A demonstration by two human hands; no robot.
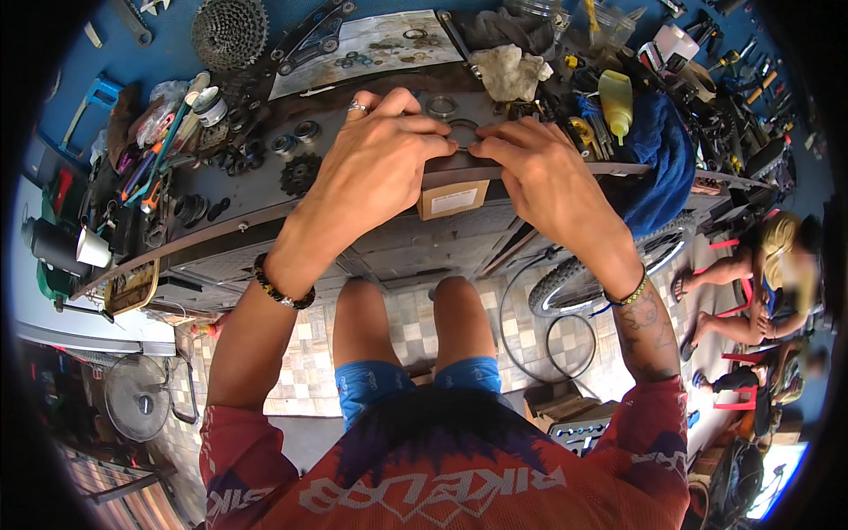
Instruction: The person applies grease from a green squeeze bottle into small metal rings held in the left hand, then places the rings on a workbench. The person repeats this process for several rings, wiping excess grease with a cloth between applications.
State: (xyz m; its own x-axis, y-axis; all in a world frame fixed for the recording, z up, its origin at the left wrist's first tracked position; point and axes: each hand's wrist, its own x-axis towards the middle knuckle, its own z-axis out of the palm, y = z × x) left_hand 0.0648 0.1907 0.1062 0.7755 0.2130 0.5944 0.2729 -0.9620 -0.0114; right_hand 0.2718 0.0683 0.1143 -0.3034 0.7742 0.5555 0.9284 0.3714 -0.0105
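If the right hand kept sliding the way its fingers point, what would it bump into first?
The right hand points left toward the left hand; it would first meet those fingertips at the thin metal ring both pinch, though depth is unclear.

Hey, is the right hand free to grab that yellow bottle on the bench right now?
Probably not at once: the right hand and left hand both pinch a thin metal ring. The yellow bottle stands close by to its right, unblocked.

I'm looking into a bicycle repair workshop: cluttered dark metal workbench [265, 190], toothed steel cassette cog [230, 32], knobby black bicycle tyre [565, 278].
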